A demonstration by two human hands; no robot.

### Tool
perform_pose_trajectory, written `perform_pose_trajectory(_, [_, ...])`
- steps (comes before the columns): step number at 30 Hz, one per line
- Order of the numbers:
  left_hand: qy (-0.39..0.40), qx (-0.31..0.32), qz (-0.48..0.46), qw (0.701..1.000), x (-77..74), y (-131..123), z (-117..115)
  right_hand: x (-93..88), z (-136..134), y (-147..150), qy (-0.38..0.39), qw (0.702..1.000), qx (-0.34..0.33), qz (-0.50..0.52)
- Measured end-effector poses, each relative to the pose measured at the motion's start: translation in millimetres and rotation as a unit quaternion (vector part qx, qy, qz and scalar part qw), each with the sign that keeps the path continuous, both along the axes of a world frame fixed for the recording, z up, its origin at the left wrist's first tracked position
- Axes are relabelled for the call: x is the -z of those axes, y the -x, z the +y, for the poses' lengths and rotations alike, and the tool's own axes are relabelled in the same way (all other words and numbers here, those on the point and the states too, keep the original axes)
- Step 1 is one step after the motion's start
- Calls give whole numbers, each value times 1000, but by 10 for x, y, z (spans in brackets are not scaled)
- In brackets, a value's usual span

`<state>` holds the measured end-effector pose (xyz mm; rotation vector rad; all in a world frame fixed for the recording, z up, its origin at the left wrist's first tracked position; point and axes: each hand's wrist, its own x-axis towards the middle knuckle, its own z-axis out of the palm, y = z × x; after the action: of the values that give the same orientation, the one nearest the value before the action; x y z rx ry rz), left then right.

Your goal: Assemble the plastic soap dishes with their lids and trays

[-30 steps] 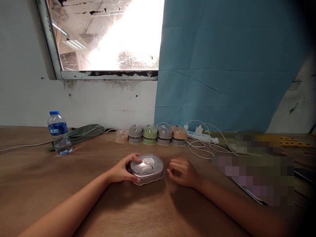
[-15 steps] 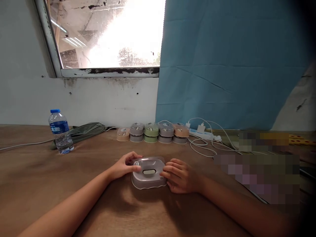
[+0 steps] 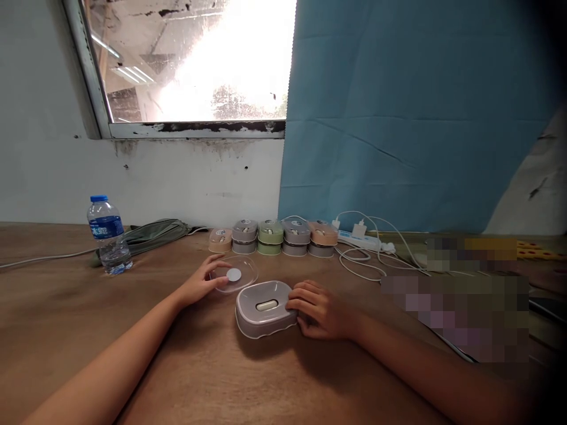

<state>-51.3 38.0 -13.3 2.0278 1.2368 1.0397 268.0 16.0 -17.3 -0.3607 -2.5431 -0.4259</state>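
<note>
A greyish-mauve oval soap box (image 3: 266,323) with a wavy lower edge and a pale bar in the slot on its top sits on the table in front of me. Fingers of my right hand (image 3: 322,311) are closed on its right end. Beyond the box to the left, my left hand (image 3: 204,284) grips the left edge of a clear plastic lid (image 3: 247,276). The lid is oval and carries a round white disc (image 3: 234,274). It lies flat at or just above the tabletop; I cannot tell which.
Along the wall stands a row of similar boxes, mostly stacked in pairs, among them a green one (image 3: 270,232) and an orange one (image 3: 322,232). A water bottle (image 3: 108,236) and a dark green pouch (image 3: 155,236) are at left. A power strip (image 3: 361,239) with white cables lies at right.
My left hand has lifted the clear lid off the box and carried it away to the left and back. My right hand has stayed on the box, which has turned slightly.
</note>
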Motion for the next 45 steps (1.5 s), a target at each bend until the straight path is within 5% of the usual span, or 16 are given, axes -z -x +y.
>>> perform_pose_trajectory(4, [2, 129, 59, 990, -112, 104, -83, 5, 8, -9, 8, 1000, 5, -3])
perform_pose_trajectory(12, [-42, 151, 175, 972, -106, 76, -45, 18, 18, -28, 26, 1000, 4, 4])
perform_pose_trajectory(20, [-77, 56, 265, 960, -150, -117, -127, 45, 47, -38, 39, 999, -2, 12])
perform_pose_trajectory(29, [52, -168, 357, 917, -232, 570, 77, 23, 36, -38, 41, 999, -3, 13])
perform_pose_trajectory(34, [117, -173, 367, 906, -293, 863, 95, 20, 40, -30, 32, 999, -7, 21])
perform_pose_trajectory(45, [159, -181, 350, 905, -334, 1093, 74, 21, 36, -30, 41, 999, -3, 23])
